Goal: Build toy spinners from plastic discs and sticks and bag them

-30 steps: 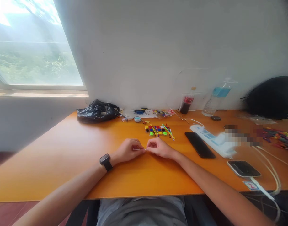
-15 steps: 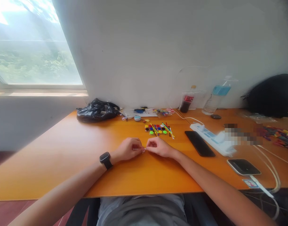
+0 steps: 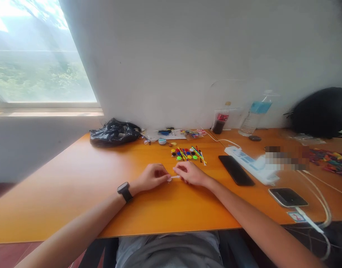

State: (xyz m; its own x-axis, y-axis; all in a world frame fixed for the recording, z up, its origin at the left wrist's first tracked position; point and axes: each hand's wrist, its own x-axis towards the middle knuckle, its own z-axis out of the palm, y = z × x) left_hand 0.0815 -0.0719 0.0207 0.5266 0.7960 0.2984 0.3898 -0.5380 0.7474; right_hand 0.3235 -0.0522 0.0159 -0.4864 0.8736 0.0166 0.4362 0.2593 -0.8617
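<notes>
My left hand [image 3: 153,176] rests low over the table, thumb and fingers pinched on a small white round disc [image 3: 169,179]. From the disc a thin white stick [image 3: 174,177] runs right to the curled fingers of my right hand [image 3: 191,174]. The right index finger and thumb point left, above the stick; the stick's far end is partly hidden by the fingers. Just beyond the hands lie several coloured discs [image 3: 179,153] in rows, red, yellow, black, blue and green among them. Coloured sticks [image 3: 199,155] lie across and beside them.
A black phone [image 3: 236,170] and a white power strip [image 3: 249,163] lie to the right, near a device [image 3: 288,197] with a white cable. A black plastic bag [image 3: 115,133], a cola bottle [image 3: 219,124] and a water bottle [image 3: 253,118] stand along the wall.
My right fingertips have shifted slightly up from the left fingertips, and the white stick between the hands now shows. The left hand stays nearly in place on the disc.
</notes>
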